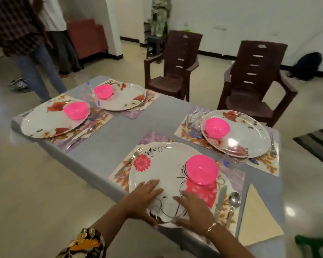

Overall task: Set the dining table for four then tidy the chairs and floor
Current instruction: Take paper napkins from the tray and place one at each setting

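**Status of the setting.** The near plate (157, 170) lies on its placemat (122, 176) at the near edge of the worktop (157, 116). It carries a pink bowl (201, 168) on its right part. A fork (129, 161) lies just beside the plate on the left. A knife (220, 200) and a spoon (233, 200) lie just beside it on the right.

**Hands.** The left hand (145, 198) and the right hand (194, 211) both rest flat on the near part of this plate. The fingers (153, 183) are straight and slightly apart, and they clasp nothing. This reads as a final alignment of the plate.

**Other places.** The right plate (250, 138), the left plate (43, 121) and the far plate (127, 97) each sit on a mat with a pink bowl and cutlery. Clear glasses appear beside some places, but blur prevents a count. Four places are judged essentially set.

**Left to do.**
- A cream cloth (257, 220) lies loose at the near right corner.
- The two brown chairs (173, 71) (254, 84) stand well apart from the worktop and are not pushed in.
- A green chair (313, 244) shows only in part at the lower right.
- The floor (35, 183) is not yet tidied: a dark bag (306, 66) lies by the wall.
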